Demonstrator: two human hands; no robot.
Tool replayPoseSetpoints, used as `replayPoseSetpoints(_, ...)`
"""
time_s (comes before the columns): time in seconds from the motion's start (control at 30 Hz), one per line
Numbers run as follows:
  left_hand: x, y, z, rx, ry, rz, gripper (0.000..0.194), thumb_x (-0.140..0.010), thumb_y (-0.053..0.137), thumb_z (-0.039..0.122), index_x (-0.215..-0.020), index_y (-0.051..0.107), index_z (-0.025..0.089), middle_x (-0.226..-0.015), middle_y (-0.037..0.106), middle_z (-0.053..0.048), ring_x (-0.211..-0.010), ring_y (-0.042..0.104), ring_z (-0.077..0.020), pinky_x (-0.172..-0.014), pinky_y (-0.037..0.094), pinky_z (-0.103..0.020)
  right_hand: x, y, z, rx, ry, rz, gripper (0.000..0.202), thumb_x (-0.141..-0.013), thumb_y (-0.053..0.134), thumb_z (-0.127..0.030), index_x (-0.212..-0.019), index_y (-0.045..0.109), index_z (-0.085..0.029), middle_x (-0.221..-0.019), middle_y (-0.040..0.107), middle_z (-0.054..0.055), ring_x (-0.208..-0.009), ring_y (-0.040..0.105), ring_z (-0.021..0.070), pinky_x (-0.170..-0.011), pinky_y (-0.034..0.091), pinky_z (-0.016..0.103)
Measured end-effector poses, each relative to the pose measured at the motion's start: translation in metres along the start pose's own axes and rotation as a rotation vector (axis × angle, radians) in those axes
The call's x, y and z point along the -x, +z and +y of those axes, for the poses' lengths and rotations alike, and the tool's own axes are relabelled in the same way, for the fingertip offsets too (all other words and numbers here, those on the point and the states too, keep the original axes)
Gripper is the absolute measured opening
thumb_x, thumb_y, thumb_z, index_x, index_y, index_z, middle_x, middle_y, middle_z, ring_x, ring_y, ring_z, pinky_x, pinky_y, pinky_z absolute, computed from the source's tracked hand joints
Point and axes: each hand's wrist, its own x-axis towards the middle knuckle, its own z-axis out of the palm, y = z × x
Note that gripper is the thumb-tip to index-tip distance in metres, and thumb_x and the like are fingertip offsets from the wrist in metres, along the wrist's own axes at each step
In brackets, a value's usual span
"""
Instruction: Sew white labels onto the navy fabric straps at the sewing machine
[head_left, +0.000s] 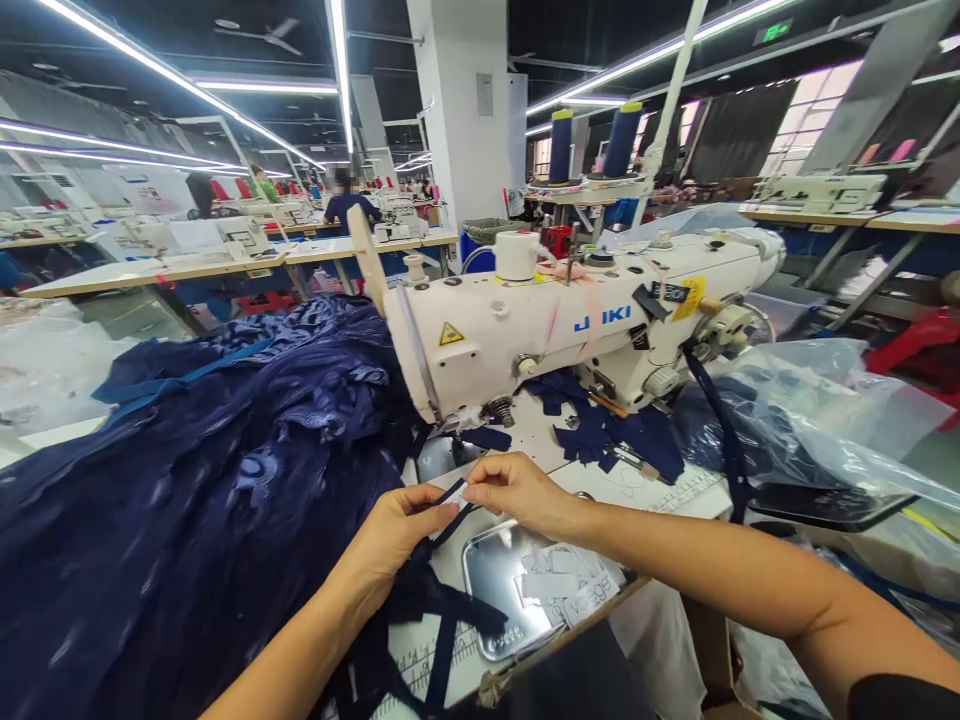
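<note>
Left hand [394, 528], right hand [525, 492] (2) | fingers [489, 467] pinching navy fabric [454, 489] | 2 navy cones [561, 150]

A narrow navy fabric strip [454, 524] slants, pinched.

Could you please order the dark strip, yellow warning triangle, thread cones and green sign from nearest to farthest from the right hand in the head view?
From the right hand:
1. Dark strip: in its grip.
2. Yellow warning triangle: ahead, on the sewing machine.
3. Thread cones: beyond the sewing machine.
4. Green sign: high, upper right.
</note>
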Motion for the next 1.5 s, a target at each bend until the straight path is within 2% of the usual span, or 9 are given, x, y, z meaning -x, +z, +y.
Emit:
replayPoseSetpoints(0.1, -0.001, -0.002, -0.002, -0.062, -0.001, -0.021, 0.028, -0.047, 0.072, 0.040, -0.058, 0.064, 0.015, -0.052, 0.054, 0.002, -0.048, 0.042, -0.0082, -0.048, 0.031, -0.021, -0.002, -0.011, 0.000, 0.090, -0.033, -0.112, 0.023, -0.069, 0.061, -0.037, -0.070, 0.055, -0.015, -0.053, 0.046, -0.005, -0.048, 0.041, 0.0062, -0.047, 0.032, 0.019)
replayPoseSetpoints(0.2, -0.003, -0.011, -0.003, -0.241, 0.112, 0.001, 0.032, -0.054, 0.066, 0.047, -0.058, 0.063, 0.016, -0.051, 0.054, 0.001, -0.045, 0.044, -0.0096, -0.045, 0.032, -0.022, -0.007, -0.044, -0.013, 0.556, -0.128, -0.177, 0.018, -0.073, 0.061, -0.030, -0.083, 0.059, -0.015, -0.074, 0.058, 0.000, -0.068, 0.053, 0.0113, -0.062, 0.040, 0.023)
replayPoseSetpoints(0.33, -0.013, -0.021, 0.006, -0.810, 0.873, 0.324, 0.020, -0.074, 0.054, 0.034, -0.066, 0.062, 0.018, -0.059, 0.059, 0.000, -0.051, 0.050, -0.0122, -0.049, 0.036, -0.025, -0.018, -0.102, -0.031, 1.573, -0.128, 0.125, 0.015, -0.080, 0.050, -0.017, -0.088, 0.061, -0.011, -0.089, 0.059, 0.010, -0.088, 0.052, 0.0217, -0.073, 0.036, 0.032)
replayPoseSetpoints(0.43, -0.034, -0.017, 0.012, -1.261, 1.493, 0.379, 0.020, -0.082, 0.043, 0.015, -0.073, 0.061, 0.017, -0.063, 0.060, -0.002, -0.055, 0.051, -0.0114, -0.052, 0.035, -0.026, -0.027, -0.126, -0.031, 1.826, -0.087, 0.184, 0.020, -0.079, 0.042, -0.008, -0.084, 0.061, -0.010, -0.088, 0.057, 0.013, -0.087, 0.051, 0.0241, -0.071, 0.034, 0.034)
replayPoseSetpoints(0.5, -0.050, -0.011, 0.010, -1.455, 1.639, 0.310, 0.027, -0.083, 0.036, 0.006, -0.072, 0.060, 0.015, -0.059, 0.057, -0.001, -0.052, 0.049, -0.0107, -0.051, 0.034, -0.027, -0.031, -0.131, -0.026, 1.852, -0.109, 0.159, 0.023, -0.078, 0.040, -0.005, -0.083, 0.061, -0.010, -0.087, 0.057, 0.013, -0.087, 0.049, 0.0246, -0.071, 0.032, 0.035)
replayPoseSetpoints(0.8, -0.054, -0.008, -0.014, -1.649, 1.503, 0.151, 0.035, -0.084, 0.029, 0.005, -0.066, 0.057, 0.014, -0.056, 0.054, -0.002, -0.053, 0.046, -0.0134, -0.054, 0.029, -0.029, -0.040, -0.136, -0.014, 1.982, -0.234, 0.061, 0.025, -0.081, 0.036, -0.006, -0.079, 0.061, -0.010, -0.080, 0.058, 0.012, -0.081, 0.051, 0.0236, -0.070, 0.028, 0.034)
replayPoseSetpoints(1.03, -0.044, -0.011, -0.022, -1.777, 1.443, 0.137, 0.027, -0.080, 0.036, 0.004, -0.067, 0.057, 0.013, -0.059, 0.057, -0.003, -0.057, 0.048, -0.0161, -0.060, 0.030, -0.032, -0.014, -0.101, -0.025, 1.896, -0.259, 0.384, 0.023, -0.079, 0.037, -0.006, -0.073, 0.059, -0.011, -0.070, 0.057, 0.011, -0.067, 0.050, 0.0201, -0.065, 0.028, 0.033)
replayPoseSetpoints(1.27, -0.039, -0.011, -0.026, -1.814, 1.382, 0.135, 0.018, -0.077, 0.045, 0.007, -0.064, 0.055, 0.012, -0.058, 0.056, -0.003, -0.055, 0.048, -0.0164, -0.058, 0.031, -0.032, -0.007, -0.044, -0.004, 1.825, -0.910, -0.232, 0.020, -0.082, 0.038, -0.009, -0.076, 0.057, -0.012, -0.080, 0.056, 0.009, -0.074, 0.047, 0.0194, -0.066, 0.034, 0.031)
replayPoseSetpoints(1.5, -0.040, -0.013, -0.032, -1.741, 1.429, 0.206, 0.017, -0.074, 0.048, 0.007, -0.059, 0.053, 0.013, -0.055, 0.055, -0.002, -0.053, 0.049, -0.0166, -0.058, 0.032, -0.032, -0.029, -0.029, 0.010, 1.603, -0.499, -0.081, 0.018, -0.081, 0.048, -0.027, -0.083, 0.057, -0.011, -0.087, 0.055, 0.008, -0.083, 0.049, 0.0195, -0.072, 0.042, 0.029)
